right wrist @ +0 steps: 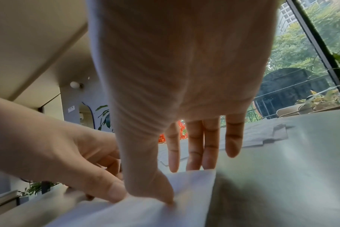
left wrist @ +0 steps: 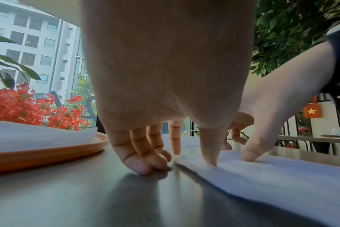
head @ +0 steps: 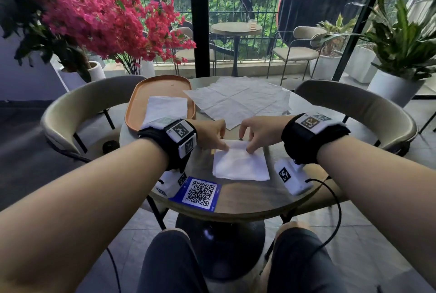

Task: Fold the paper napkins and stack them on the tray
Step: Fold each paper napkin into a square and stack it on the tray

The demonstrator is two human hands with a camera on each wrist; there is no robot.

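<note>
A folded white napkin (head: 240, 165) lies on the round table (head: 247, 200) in front of me. Both hands meet at its far edge. My left hand (head: 223, 146) has its thumb on top of the far left corner and its index finger behind the edge; its other fingers rest curled on the table (left wrist: 149, 165). My right hand (head: 248, 149) presses its thumb on top (right wrist: 168, 199), with its straight fingers (right wrist: 194, 153) dipping behind the raised far edge. The orange tray (head: 134, 103) at the back left holds folded napkins (head: 165, 108). Several unfolded napkins (head: 238, 99) lie spread at the back.
A blue QR card (head: 200, 193) lies at the table's near left edge. Curved chairs stand to the left (head: 70, 113) and right (head: 377, 113). A pink flowering plant (head: 106, 16) rises behind the tray. Bare tabletop lies right of the folded napkin.
</note>
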